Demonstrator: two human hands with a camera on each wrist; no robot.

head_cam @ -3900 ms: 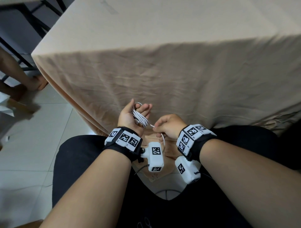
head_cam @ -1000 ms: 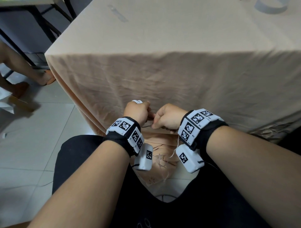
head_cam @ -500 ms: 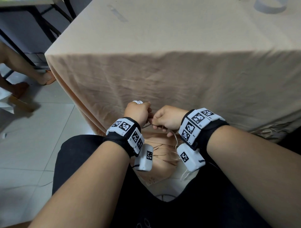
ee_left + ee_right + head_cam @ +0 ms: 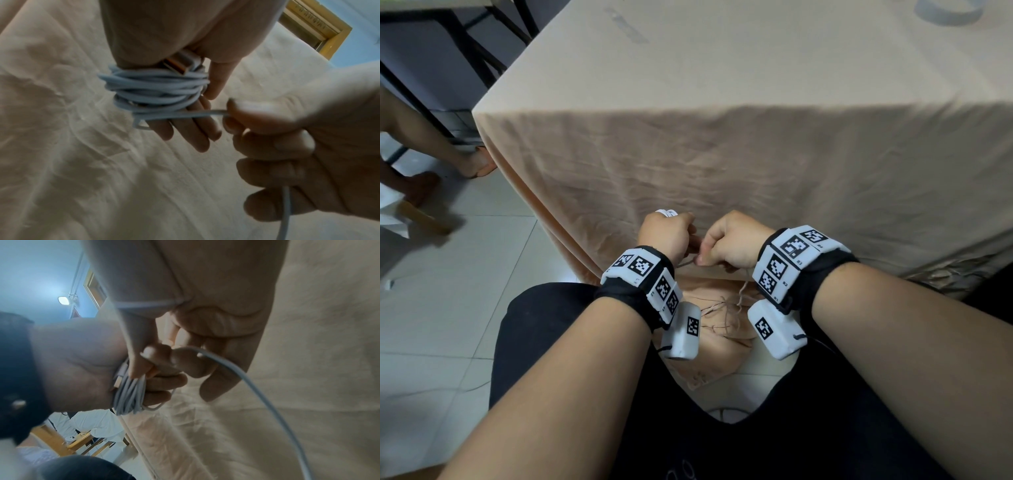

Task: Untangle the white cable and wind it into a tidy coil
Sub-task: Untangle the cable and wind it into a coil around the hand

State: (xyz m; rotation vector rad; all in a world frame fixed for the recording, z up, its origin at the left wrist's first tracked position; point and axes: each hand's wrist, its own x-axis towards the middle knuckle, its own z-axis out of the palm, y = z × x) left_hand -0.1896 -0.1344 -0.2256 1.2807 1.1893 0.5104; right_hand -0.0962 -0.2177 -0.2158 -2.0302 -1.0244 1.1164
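The white cable [image 4: 154, 91] is wound in several turns round the fingers of my left hand [image 4: 197, 113], and the thumb pins its USB plug [image 4: 179, 65] against the coil. My right hand [image 4: 287, 138] is fisted beside it and pinches the strand leaving the coil. The free end [image 4: 257, 394] trails down out of that fist. In the head view both hands, left hand [image 4: 671, 236] and right hand [image 4: 726, 245], sit knuckles-up and close together over my lap. Only a bit of the white coil [image 4: 667, 213] peeks above the left one.
A table under a beige cloth [image 4: 756, 154] hangs straight in front of my hands. A grey tape ring [image 4: 948, 13] lies at its far right. Another person's legs [image 4: 431, 144] stand at the left on the tiled floor. My black-trousered legs [image 4: 544, 342] are below.
My left hand has turned from palm-up to knuckles-up with the coil inside. Both hands rose slightly and came together. Over the last second they have barely moved.
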